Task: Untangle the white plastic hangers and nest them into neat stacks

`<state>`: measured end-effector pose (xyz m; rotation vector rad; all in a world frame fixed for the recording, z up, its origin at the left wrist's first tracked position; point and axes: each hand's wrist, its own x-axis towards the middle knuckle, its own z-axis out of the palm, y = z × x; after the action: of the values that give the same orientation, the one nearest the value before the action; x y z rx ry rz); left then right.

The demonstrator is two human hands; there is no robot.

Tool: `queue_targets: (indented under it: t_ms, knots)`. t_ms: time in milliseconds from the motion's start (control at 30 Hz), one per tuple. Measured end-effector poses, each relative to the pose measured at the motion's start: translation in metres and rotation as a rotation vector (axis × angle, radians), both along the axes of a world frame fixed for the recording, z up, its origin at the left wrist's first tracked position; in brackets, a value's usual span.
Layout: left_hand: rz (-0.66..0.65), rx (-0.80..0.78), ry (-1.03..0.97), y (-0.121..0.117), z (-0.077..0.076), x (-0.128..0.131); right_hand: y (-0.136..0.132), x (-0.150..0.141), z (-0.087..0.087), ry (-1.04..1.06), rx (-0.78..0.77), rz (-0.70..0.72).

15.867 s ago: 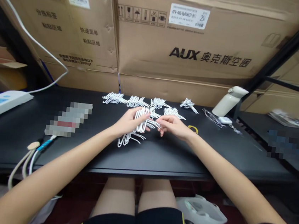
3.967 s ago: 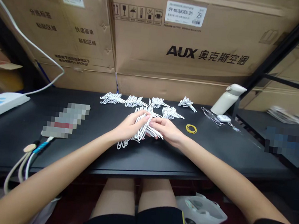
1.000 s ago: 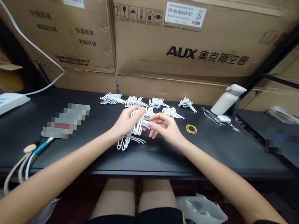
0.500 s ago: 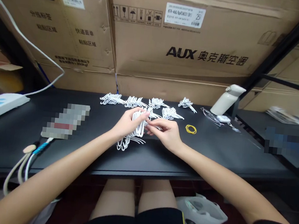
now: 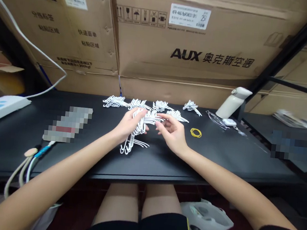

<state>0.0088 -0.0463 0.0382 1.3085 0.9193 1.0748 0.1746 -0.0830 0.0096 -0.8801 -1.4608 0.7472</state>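
Note:
My left hand (image 5: 127, 125) is closed around a bunch of white wire hooks (image 5: 139, 123), their bent ends hanging down below the fingers. The straight ends point right, into my right hand (image 5: 175, 133), whose thumb and fingers lie on either side of the tips. A few loose hooks (image 5: 128, 146) lie on the table just below the held bunch. Behind my hands, more hooks lie in small heaps: a left heap (image 5: 115, 101), a middle heap (image 5: 161, 105), a nearer heap (image 5: 177, 115) and a far right heap (image 5: 192, 107). One heap is partly hidden behind my hands.
Yellow rubber bands (image 5: 196, 132) lie right of my hands on the black table (image 5: 164, 167). Farther right are glasses (image 5: 217, 120), a white earphone case (image 5: 229, 122) and a pale bottle (image 5: 233, 102). A blurred-out phone-like slab (image 5: 68, 124) and a power strip (image 5: 2, 108) lie left. Cardboard boxes (image 5: 148, 63) stand behind.
Half a second ago my right fingers were pinched low at the bunch; now they are farther apart at the tips. The held bunch has shifted slightly up and left, its ends fanning more to the right.

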Motion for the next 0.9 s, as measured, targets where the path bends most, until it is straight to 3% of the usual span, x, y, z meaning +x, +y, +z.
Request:
queue_targets:
  t_ms: [133, 367, 600, 733, 900]
  knots:
    - [0.15, -0.144, -0.22, 0.011, 0.003, -0.006, 0.0, 0.003, 0.003, 0.054, 0.094, -0.192]
    - [0.099, -0.312, -0.371, 0.012, 0.004, -0.007, -0.004, -0.011, -0.007, -0.538, 0.081, 0.199]
    - [0.034, -0.325, -0.378, 0.009, 0.007, -0.006, 0.005, -0.007, -0.012, -0.715, 0.074, 0.198]
    - [0.008, -0.304, -0.363, 0.008, 0.007, -0.007, 0.012, 0.013, -0.003, -0.763, -0.047, 0.216]
    - [0.015, -0.226, -0.256, 0.006, 0.003, -0.006, 0.023, 0.044, 0.017, -0.763, -0.39, 0.374]
